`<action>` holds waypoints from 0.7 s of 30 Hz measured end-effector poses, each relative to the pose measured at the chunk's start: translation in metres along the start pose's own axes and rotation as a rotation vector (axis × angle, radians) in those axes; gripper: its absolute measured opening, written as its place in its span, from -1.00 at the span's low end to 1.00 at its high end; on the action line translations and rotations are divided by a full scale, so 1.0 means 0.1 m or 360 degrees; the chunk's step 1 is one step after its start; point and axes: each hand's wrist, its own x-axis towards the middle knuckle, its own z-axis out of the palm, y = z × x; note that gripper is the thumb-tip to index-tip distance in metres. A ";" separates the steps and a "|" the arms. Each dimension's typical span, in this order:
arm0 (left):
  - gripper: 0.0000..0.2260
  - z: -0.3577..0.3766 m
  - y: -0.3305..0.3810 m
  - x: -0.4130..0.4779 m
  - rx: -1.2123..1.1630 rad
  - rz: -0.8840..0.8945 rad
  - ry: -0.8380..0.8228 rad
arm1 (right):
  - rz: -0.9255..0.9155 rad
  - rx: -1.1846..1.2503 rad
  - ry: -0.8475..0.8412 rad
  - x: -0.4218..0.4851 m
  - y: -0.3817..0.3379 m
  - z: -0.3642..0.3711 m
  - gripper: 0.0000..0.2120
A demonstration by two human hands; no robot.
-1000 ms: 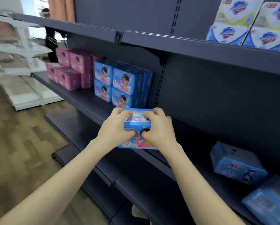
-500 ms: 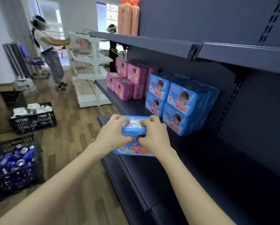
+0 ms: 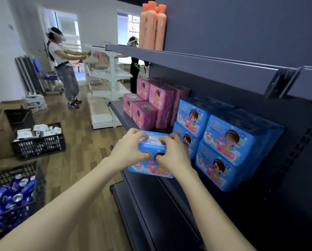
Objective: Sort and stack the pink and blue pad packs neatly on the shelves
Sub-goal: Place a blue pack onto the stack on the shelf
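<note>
What a swing left along the aisle! The shelf (image 3: 178,205), which a second earlier showed loose blue packs lying off to the right, now ran straight ahead, dark under the arms. The blue stack (image 3: 229,142), two rows high, had sat well beyond the hands. Now it stood just beside them on the right, big in the frame. The pink stack (image 3: 151,104) stood behind it, farther down the same shelf, so the colours were kept apart. The carry had closed nearly all the gap.

The blue pack (image 3: 149,169) was at the shelf's front edge, just left of the stack's lower row. Its label side was up, its printed face was toward the camera, and it seemed clear of the shelf. The grip had not changed. The left hand (image 3: 128,151) and right hand (image 3: 175,156) both curled round the pack, fingers over the top and thumbs on the front. The right hand sat close to the nearest lower pack, though whether it touched was hard to call.

By my reading, that put the job at the placing step. This pack belonged with the blues, and the likely spot was right beside that stack.
</note>
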 end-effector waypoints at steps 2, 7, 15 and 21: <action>-0.47 0.04 0.01 0.14 -0.0028 0.0054 -0.0016 | 0.0020 -0.0023 0.0028 0.09 0.06 0.00 -0.55; -0.47 0.20 0.05 0.49 -0.0112 0.0234 -0.0107 | 0.0184 -0.0102 0.0065 0.20 0.22 -0.06 -0.54; -0.46 0.37 -0.06 1.10 -0.0214 0.0600 -0.0318 | 0.0476 -0.0245 0.0127 0.41 0.28 0.01 -0.50; -0.45 0.41 -0.26 1.54 -0.0223 0.0895 -0.0513 | 0.0716 -0.0262 0.0164 0.59 0.14 0.13 -0.45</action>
